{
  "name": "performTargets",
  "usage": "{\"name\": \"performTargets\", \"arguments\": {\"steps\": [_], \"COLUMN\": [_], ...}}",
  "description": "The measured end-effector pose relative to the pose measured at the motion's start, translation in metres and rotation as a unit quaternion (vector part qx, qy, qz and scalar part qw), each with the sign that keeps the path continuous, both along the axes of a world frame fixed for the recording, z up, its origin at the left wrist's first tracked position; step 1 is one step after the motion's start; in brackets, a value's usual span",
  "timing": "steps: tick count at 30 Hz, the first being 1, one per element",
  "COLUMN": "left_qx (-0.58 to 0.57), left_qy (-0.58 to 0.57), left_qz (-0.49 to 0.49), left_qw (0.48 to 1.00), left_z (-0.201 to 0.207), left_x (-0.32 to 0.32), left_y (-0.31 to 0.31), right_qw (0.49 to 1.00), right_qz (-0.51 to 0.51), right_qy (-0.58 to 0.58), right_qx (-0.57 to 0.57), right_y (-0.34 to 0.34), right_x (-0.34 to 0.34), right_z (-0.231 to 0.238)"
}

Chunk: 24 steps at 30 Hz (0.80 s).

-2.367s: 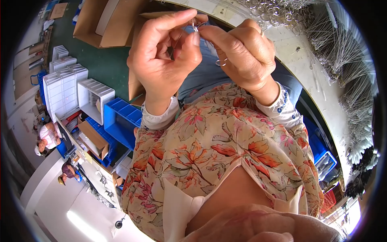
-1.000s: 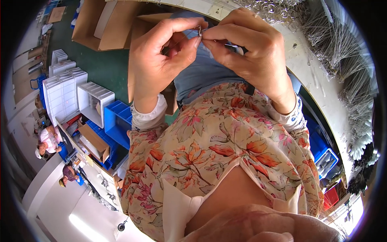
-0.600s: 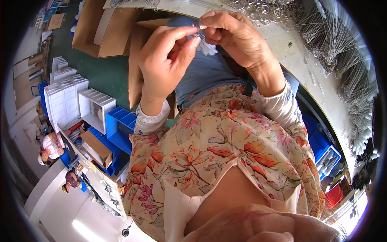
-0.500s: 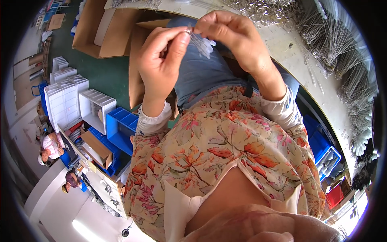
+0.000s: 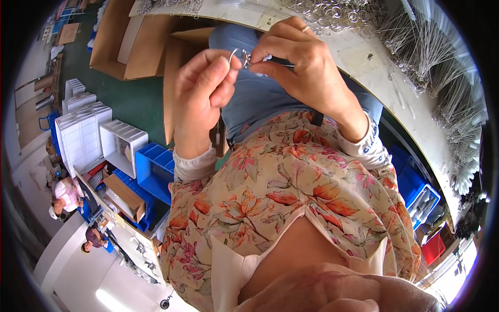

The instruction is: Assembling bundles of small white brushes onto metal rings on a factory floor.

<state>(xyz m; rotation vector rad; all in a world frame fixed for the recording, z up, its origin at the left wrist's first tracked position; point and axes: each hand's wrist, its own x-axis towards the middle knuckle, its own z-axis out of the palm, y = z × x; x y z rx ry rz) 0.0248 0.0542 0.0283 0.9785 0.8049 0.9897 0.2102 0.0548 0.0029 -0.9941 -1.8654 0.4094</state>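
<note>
Over my lap, my left hand (image 5: 202,86) is closed in a pinch on a thin metal ring (image 5: 233,53), which curves up from the fingertips. Facing it, my right hand (image 5: 304,60) is closed around a small bundle of thin wire pieces (image 5: 246,58). Their looped metal ends stick out toward the ring, while whitish tips show below the right fingers. Most of the bundle is hidden by that hand. Whether the ring passes through any loop I cannot tell.
The pale worktable (image 5: 395,99) curves along the far and right side, bearing loose metal rings (image 5: 340,15) and piles of thin wire brushes (image 5: 426,57). Open cardboard boxes (image 5: 148,44) stand at the far left, with white crates (image 5: 125,143) and blue bins (image 5: 156,161) nearer. Two people (image 5: 66,195) are farther off.
The bundle has passed from my left hand's pinch into my right hand's grip. A metal ring now shows in my left fingers, and that hand has turned.
</note>
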Motion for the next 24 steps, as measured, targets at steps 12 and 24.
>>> {"name": "performTargets", "arguments": {"steps": [12, 24], "left_qx": [0.075, -0.255], "left_qy": [0.098, -0.147], "left_qz": [-0.036, -0.367], "left_qw": [0.992, 0.882], "left_z": [-0.003, -0.063], "left_x": [-0.006, -0.002], "left_y": [-0.001, 0.004], "right_qw": [0.985, 0.985], "right_qz": [0.102, 0.136], "right_qy": [0.036, -0.053], "right_qx": [-0.136, -0.09], "right_y": [-0.019, -0.05], "right_x": [-0.002, 0.011], "right_z": [0.022, 0.017]}}
